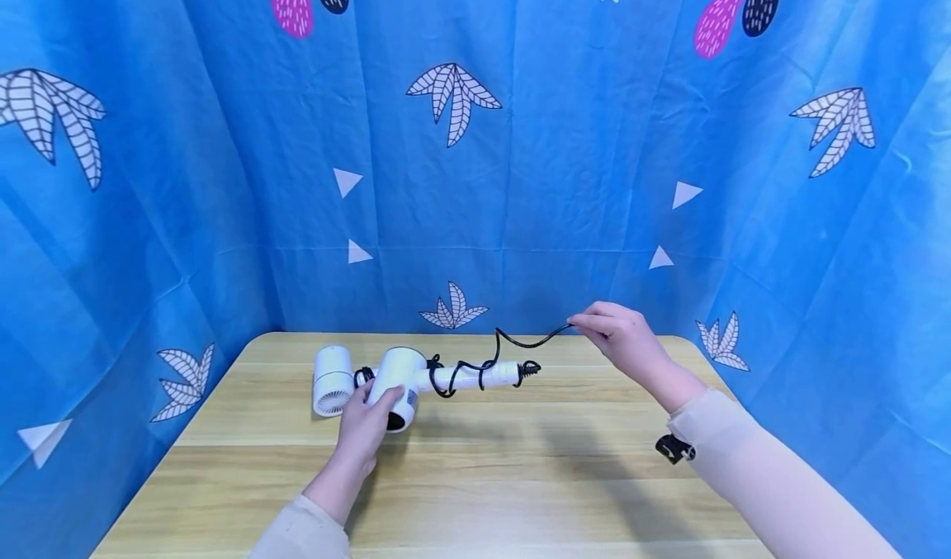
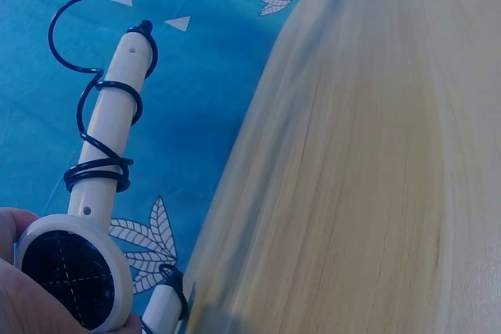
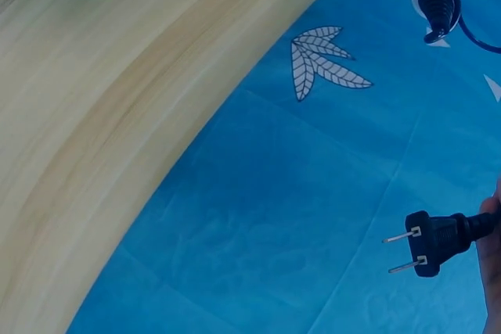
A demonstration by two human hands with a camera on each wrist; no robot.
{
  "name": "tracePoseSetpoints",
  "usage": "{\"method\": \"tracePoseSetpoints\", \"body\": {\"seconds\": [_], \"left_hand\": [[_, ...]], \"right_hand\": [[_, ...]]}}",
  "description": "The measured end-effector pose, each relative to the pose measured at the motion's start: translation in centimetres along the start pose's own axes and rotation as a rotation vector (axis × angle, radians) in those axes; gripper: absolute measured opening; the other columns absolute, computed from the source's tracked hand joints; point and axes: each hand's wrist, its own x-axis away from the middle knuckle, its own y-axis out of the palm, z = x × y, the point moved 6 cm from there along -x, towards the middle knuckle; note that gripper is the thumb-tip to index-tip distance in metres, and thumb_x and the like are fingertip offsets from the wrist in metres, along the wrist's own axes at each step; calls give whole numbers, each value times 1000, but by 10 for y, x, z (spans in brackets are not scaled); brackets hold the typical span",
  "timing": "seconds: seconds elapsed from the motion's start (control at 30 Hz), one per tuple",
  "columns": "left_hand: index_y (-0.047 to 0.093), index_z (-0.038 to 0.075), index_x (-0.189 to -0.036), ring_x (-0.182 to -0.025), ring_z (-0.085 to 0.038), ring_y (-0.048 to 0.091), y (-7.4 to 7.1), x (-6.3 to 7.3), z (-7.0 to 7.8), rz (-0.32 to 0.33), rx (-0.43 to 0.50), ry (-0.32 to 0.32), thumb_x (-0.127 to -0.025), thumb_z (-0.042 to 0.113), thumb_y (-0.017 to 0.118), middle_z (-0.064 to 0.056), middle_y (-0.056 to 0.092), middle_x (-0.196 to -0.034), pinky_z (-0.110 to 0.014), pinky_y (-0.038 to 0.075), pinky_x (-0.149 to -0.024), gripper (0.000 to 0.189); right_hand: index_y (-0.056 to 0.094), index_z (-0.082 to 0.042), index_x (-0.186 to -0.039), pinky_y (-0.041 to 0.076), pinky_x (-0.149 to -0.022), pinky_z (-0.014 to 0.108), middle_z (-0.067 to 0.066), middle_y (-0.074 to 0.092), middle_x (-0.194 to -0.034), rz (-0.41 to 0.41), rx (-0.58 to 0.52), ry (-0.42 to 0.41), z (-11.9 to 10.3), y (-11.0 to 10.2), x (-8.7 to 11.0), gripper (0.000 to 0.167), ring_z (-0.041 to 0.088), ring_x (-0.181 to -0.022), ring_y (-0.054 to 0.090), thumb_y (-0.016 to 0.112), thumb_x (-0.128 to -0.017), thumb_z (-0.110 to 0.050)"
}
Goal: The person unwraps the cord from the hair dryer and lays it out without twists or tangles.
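Observation:
My left hand (image 1: 361,427) grips a white hair dryer (image 1: 397,369) by its barrel, with the handle stretched out to the right. A black cord (image 1: 523,345) winds in several loops round that handle, and its loose end runs up to my right hand (image 1: 624,340). Fingers and thumb there pinch the cord just behind its plug (image 3: 440,242), whose two metal prongs stick out free. From the left wrist, the dryer's dark round end (image 2: 68,279) shows beside the thumb, and the handle appears raised over the table. The palm hides part of the barrel.
A second white hair dryer (image 1: 332,377) lies at the table's left, its black cord (image 1: 363,376) bunched on the handle behind my left hand. Blue patterned cloth (image 1: 461,212) hangs round the back and sides of the wooden table (image 1: 535,493).

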Motion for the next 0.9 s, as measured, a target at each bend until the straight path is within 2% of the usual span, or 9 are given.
{"method": "tracePoseSetpoints", "body": {"seconds": [0.43, 0.9], "left_hand": [[22, -8, -154, -137, -46, 37, 1, 3, 1, -4, -1, 1, -93, 33, 68, -32, 32, -151, -56, 28, -116, 86], [23, -6, -154, -137, -46, 37, 3, 2, 2, -3, -12, -5, -92, 36, 69, -31, 32, -152, -56, 28, -116, 88]], "right_hand": [[80, -4, -97, 51, -54, 30, 2, 68, -82, 66, 52, 84, 10, 4, 1, 21, 14, -66, 60, 81, -77, 4], [80, -5, -97, 55, -59, 32, 2, 69, -84, 20, 52, 147, 20, 21, 7, 18, 16, -70, 64, 80, -80, 2]]}}
